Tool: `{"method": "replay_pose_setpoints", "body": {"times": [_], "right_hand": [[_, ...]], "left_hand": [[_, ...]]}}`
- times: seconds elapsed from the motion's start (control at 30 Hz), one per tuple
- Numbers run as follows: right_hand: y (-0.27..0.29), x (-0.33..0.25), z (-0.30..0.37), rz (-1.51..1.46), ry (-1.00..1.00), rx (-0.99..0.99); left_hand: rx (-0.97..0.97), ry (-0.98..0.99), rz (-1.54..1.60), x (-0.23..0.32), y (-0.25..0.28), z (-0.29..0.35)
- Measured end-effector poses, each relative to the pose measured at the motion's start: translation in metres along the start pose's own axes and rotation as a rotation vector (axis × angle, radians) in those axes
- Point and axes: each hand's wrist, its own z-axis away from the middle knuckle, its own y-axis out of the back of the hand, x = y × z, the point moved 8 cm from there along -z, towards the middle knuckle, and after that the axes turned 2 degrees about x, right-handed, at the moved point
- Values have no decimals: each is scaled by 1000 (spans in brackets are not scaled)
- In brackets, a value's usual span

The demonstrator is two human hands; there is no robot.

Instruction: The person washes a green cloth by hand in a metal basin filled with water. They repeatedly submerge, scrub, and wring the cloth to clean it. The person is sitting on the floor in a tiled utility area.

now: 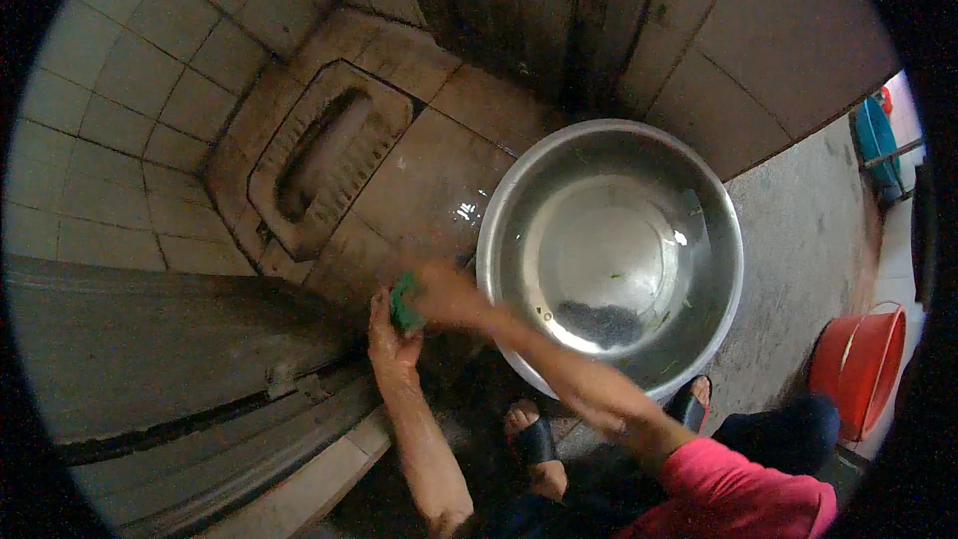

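My left hand is closed around a small green clump, held low over the tiled floor to the left of the basin. What kind of thing the clump is I cannot make out. My right hand is right beside it, reaching across the near left rim of the basin. Motion smears its fingers, so their grip is not visible. The large round metal basin holds shallow water with a few green bits in it.
A squat toilet is set in the floor at the far left. Dark door panels stand at the near left. My sandalled feet are close to the basin. At the right are a red bucket and a blue basin.
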Motion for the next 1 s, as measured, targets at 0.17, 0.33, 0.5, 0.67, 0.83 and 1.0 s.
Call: {"method": "replay_pose_setpoints", "body": {"times": [0.17, 0.33, 0.5, 0.67, 0.83, 1.0], "right_hand": [[-59, -79, 58, 643, 94, 586], [-34, -20, -4, 382, -45, 412], [-78, -33, 29, 583, 26, 467], [-3, -11, 2, 231, -225, 425], [-14, -47, 30, 267, 49, 453], [97, 46, 103, 115, -323, 681]], "left_hand": [[-63, 129, 193, -3, -9, 29], [-101, 165, 199, -3, -20, 29], [-112, 110, 143, -4, -9, 43], [-166, 76, 265, 0, -45, 50], [-354, -30, 370, 9, -37, 21], [-663, -27, 757, 14, -59, 21]]}}
